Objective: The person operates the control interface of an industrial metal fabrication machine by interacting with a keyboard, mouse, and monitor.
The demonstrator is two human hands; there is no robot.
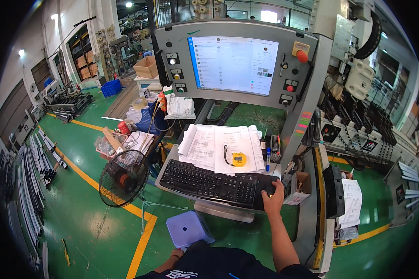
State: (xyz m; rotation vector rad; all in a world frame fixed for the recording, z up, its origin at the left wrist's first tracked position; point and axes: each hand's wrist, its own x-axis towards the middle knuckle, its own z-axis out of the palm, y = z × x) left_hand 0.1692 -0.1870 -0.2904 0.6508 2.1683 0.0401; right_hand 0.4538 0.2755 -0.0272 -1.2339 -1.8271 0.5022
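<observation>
My right hand (273,199) rests over a dark computer mouse (268,186) at the right end of the keyboard shelf, its fingers curved round it. Left of the mouse lies a black keyboard (209,182). Behind the keyboard, printed sheets (201,148) are spread out, with a yellow tape measure (239,159) and its dark strap on top. My left hand (176,254) is low beside my body, by the edge of a bluish plastic stool (186,229); its fingers are mostly hidden. A lit screen (233,63) faces me in a grey control panel (177,35).
A black fan (123,179) stands left of the shelf. Blue marker pens (268,158) lie right of the papers. On the panel's right is a red emergency button (302,56). Long metal profiles (28,172) lie on the green floor at far left; machinery (358,125) fills the right.
</observation>
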